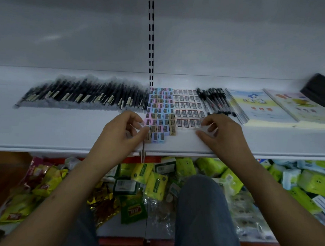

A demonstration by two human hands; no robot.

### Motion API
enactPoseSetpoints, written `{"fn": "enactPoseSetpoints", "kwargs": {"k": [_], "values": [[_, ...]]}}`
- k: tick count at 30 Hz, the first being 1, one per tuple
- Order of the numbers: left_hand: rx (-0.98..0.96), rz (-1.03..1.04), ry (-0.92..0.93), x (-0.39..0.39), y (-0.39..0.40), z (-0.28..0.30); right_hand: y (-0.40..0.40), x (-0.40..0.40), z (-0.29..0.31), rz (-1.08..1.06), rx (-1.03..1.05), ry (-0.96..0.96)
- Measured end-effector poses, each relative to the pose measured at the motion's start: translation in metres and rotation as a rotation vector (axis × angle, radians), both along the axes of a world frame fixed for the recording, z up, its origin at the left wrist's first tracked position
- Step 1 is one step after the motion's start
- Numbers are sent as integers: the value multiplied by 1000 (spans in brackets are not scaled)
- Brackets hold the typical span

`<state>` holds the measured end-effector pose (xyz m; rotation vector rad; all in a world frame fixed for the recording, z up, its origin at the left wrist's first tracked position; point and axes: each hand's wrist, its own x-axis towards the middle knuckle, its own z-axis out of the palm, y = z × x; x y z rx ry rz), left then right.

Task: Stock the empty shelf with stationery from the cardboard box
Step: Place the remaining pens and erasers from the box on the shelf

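Near the shelf's front edge, the left hand seems to pinch a sharpener at the sharpeners' near-left corner; the right hand, fingers curled, touches the front row of erasers. Pens lie left.

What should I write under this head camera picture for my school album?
Two hands, left hand and right hand, tidy pencil sharpeners and erasers on a white shelf.

pastel sharpeners and erasers lie gridded on white shelf
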<state>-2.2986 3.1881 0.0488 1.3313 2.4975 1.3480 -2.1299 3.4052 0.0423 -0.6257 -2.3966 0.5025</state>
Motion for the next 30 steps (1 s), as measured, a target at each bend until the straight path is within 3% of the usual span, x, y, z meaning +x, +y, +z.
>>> {"fn": "enactPoseSetpoints", "kwargs": {"k": [19,22,24,26,30], "values": [[39,57,19,-4,11,-3,12,-24,0,18,23,-44],[31,85,160,-20,6,1,36,-5,9,-54,97,53],[15,137,339,-39,6,2,62,4,16,-75,187,-25],[-28,174,458,-57,11,4,88,4,25,17,236,-219],[-112,192,520,-73,28,4,109,-18,36,239,303,-449]]}}
